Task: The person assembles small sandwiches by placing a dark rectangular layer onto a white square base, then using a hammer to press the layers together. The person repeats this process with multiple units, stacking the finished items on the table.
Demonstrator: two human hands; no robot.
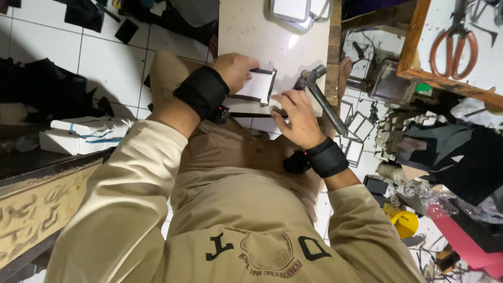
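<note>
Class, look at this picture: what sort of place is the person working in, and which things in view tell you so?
Probably a small craft workshop. The right hand holds a hammer at a worn bench, the left hand steadies a small white dark-edged panel, orange-handled scissors lie nearby, and offcuts litter the tiled floor.

Hammer (320,97): dull grey metal head, worn; handle dark and matt, metal or wood, can't tell. White panel (258,86) under the left hand (236,69): smooth matt card or paper look, dark edging. Worktop (262,36): pale, smooth, slight sheen, scuffed. Wristbands (203,91): black matt woven fabric. Sleeves (131,194): beige cotton-like cloth, soft, creased. Floor tiles (105,57): white glazed ceramic, glossy. Scissors (455,44): orange plastic-coated handles, metal blades. Frame edge (419,52): bare wood, rough. Yellow cup (404,222): shiny plastic.
</note>
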